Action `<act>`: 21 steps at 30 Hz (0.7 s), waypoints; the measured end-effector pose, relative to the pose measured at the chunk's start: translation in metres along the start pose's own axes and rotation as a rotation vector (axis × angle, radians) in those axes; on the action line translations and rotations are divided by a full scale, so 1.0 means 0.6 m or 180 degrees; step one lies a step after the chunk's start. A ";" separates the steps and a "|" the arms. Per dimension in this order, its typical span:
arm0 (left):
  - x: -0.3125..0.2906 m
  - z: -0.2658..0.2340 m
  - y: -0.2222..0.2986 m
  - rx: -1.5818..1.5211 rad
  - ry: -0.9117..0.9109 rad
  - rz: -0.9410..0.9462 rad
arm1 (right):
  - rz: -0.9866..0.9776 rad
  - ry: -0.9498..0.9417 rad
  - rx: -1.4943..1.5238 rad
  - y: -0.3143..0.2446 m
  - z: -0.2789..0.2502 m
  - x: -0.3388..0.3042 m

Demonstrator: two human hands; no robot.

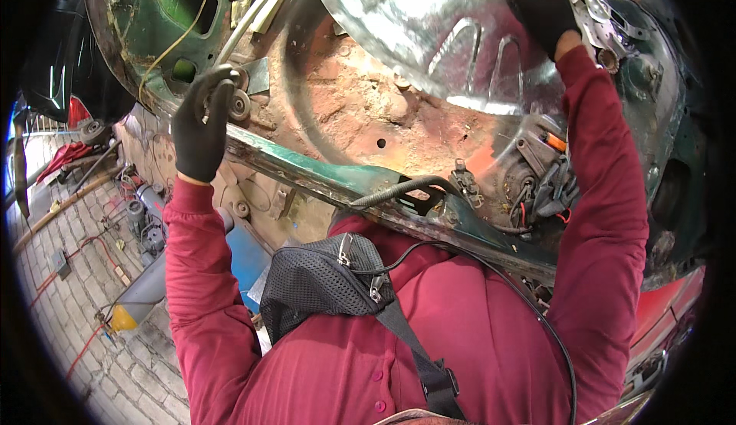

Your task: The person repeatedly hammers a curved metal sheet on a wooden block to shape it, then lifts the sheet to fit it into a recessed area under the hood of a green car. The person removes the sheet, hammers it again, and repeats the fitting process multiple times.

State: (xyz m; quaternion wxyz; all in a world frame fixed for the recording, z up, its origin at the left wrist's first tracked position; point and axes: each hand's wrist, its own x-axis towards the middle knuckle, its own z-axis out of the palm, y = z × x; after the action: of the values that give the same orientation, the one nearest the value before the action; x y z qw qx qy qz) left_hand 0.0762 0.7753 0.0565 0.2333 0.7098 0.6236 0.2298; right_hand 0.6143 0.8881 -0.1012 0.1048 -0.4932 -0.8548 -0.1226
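Observation:
Both my hands wear black gloves and my sleeves are dark red. My left hand (201, 126) is raised and closed around a thin tool or rod, next to a small round part on a rusty green car body (146, 19). My right hand (540, 7) reaches up high and grips the edge of a shiny crumpled metal sheet (429, 34) that curves over the rust-brown panel (360, 111). A green metal sill (322, 176) runs across between my arms.
Black cables and connectors with an orange piece (548, 183) hang under the sheet at right. A black mesh pouch (322, 279) is strapped on my chest. At left lies a brick floor (84, 272) with a grey cylinder, red hoses and small motors.

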 end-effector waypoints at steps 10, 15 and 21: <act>-0.050 0.051 -0.056 -0.0534 0.0192 -0.0089 | 0.2218 -0.1824 0.2246 -0.237 0.049 -0.018; -0.046 0.055 -0.056 -0.0403 0.0164 -0.0279 | 0.2207 -0.1960 0.2523 -0.283 0.124 -0.064; -0.049 0.059 -0.064 -0.0590 0.0211 -0.0500 | 0.2147 -0.2427 0.2877 -0.321 0.161 -0.077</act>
State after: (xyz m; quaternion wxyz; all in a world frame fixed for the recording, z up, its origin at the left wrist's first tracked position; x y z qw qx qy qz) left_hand 0.0646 0.7491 0.0038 0.2943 0.6263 0.6608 0.2908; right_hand 0.4643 0.7874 -0.2271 0.0245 -0.6492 -0.5987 0.4685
